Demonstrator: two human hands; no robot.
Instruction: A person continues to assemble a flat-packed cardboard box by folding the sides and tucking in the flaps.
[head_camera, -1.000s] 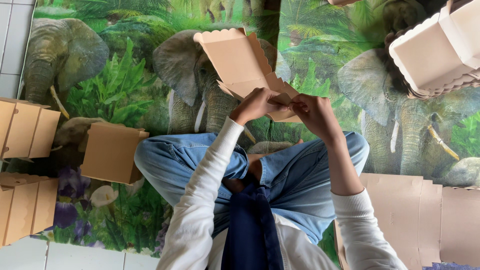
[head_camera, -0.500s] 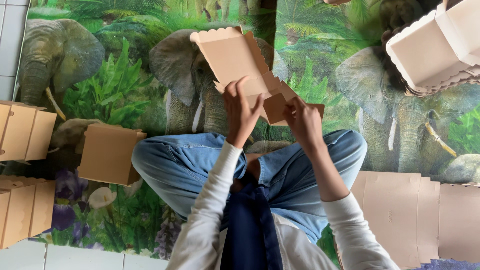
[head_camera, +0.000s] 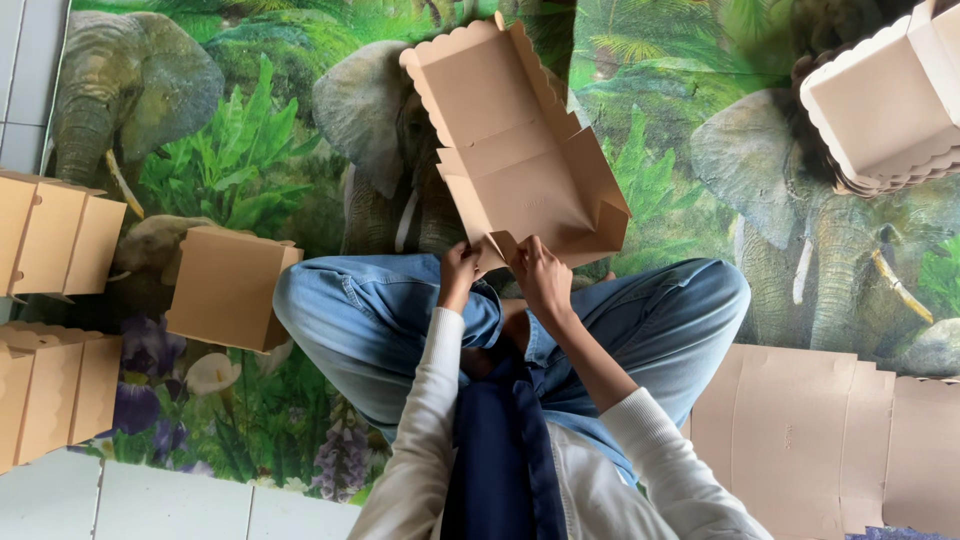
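I sit cross-legged in blue jeans on a mat printed with elephants and jungle plants. A brown cardboard box (head_camera: 510, 150) with a scalloped lid lies open and partly folded in front of my knees. My left hand (head_camera: 460, 272) pinches a small flap at the box's near corner. My right hand (head_camera: 540, 278) grips the same near edge right beside it. The two hands almost touch.
A finished brown box (head_camera: 230, 288) stands by my left knee, with more folded boxes (head_camera: 55, 235) stacked at the left edge. A stack of nested boxes (head_camera: 885, 105) sits at the top right. Flat cardboard blanks (head_camera: 820, 440) lie at the lower right. White floor tiles (head_camera: 150, 505) border the mat.
Both hands have dropped from mid-frame down toward my lap. The box has swung open and now spreads away from me, and my fingers have shifted to its near corner flap.
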